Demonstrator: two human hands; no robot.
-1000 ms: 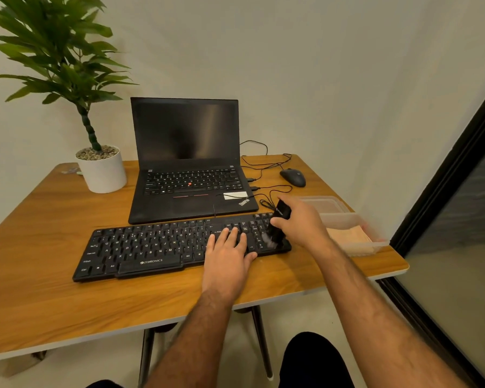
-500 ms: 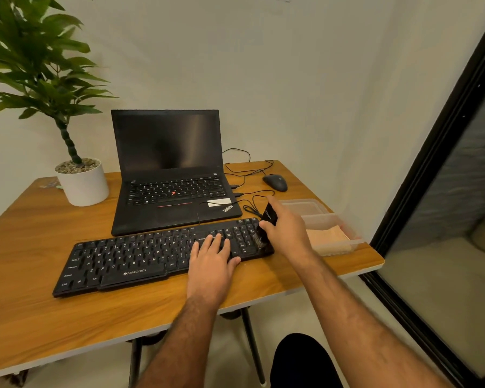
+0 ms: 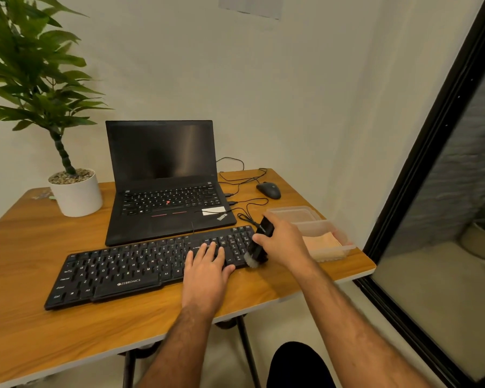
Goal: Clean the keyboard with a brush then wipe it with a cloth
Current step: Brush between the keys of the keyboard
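Note:
A black keyboard lies across the wooden table, in front of a laptop. My left hand rests flat on its right half, fingers straight on the keys. My right hand grips a black brush, whose pale bristles touch the keyboard's right end. A peach cloth lies in a clear plastic container just right of my right hand.
An open black laptop stands behind the keyboard, with a white potted plant to its left. A black mouse and loose cables lie at the back right. The container's lid sits behind it. A dark glass panel runs along the right.
The view has tilted up and shifted left. My right hand has drawn the brush toward the keyboard's near right corner. My left hand stays on the keys.

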